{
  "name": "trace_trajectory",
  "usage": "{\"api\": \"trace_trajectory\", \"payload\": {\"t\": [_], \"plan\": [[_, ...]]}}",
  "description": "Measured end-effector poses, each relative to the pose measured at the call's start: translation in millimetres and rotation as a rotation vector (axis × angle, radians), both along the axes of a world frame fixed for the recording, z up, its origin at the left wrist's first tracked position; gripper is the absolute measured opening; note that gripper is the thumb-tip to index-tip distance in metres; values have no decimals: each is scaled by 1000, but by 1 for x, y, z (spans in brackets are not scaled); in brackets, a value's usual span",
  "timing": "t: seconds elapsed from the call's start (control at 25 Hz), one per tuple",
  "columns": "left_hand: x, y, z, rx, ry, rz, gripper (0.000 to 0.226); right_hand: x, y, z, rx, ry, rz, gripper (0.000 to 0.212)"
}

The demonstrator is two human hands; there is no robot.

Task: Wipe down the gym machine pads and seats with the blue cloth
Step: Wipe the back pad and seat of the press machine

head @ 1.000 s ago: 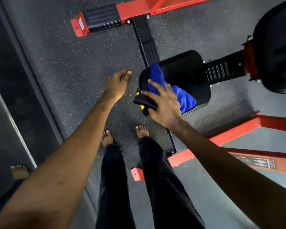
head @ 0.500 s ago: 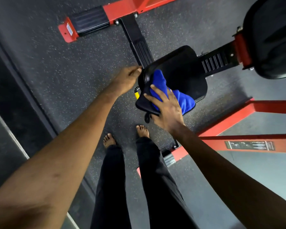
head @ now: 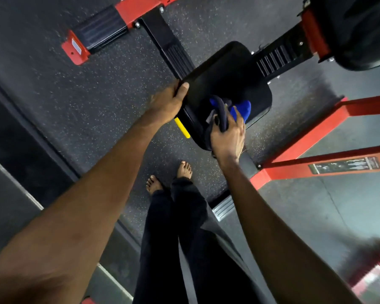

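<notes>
The red frame [head: 316, 132] is rigid steel bolted low over the rubber floor [head: 97, 88]; treat it as fixed and lean on it if you need to. The large back pad [head: 360, 29] at the upper right is thick vinyl over foam, well apart from both hands, and probably not yet wiped.

The seat [head: 228, 84] sits between your arms, tilted toward you. Its skin looks smooth and a little slick, and the padding should give under pressure. Its mount may swivel, so brace it at the rim rather than the middle.

Your left grip [head: 167, 104] does that now, wrapped on the seat's left edge with the thumb on top. Your right grip [head: 227, 137] is closed around the blue cloth [head: 244, 108], bunched on the seat's near right part. A dark fold crosses those fingers, and you cannot tell what it is.

The cloth is light, soft and limp. Hold it in a wad under a flat palm so it does not slide. The yellow lever [head: 182, 127] pokes out just beside your left wrist, so avoid knocking it.
</notes>
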State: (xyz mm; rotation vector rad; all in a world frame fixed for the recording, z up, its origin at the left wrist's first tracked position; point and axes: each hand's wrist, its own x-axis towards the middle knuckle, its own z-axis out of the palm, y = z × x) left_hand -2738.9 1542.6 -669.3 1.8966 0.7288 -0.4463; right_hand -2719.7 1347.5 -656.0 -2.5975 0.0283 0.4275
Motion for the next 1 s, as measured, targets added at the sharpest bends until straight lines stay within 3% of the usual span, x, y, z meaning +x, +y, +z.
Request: {"api": "trace_trajectory", "payload": {"t": [0.16,0.24,0.4,0.64,0.84,1.0], "plan": [[24,-1,10,5,76,-93,62,-36,-11,6,86,141,-196,62],[25,-3,3,-16,81,-63,69,-19,-10,2,98,161,-276,62],[29,-8,6,-11,118,-64,61,32,-21,-8,92,216,-437,61],[31,-1,4,-11,147,-76,63,-45,-17,9,138,237,-264,68],[34,6,-7,-27,180,-107,79,27,-23,-15,88,227,-422,62],[37,6,1,-39,191,-186,60,54,-24,-12,-20,246,-457,61]]}}
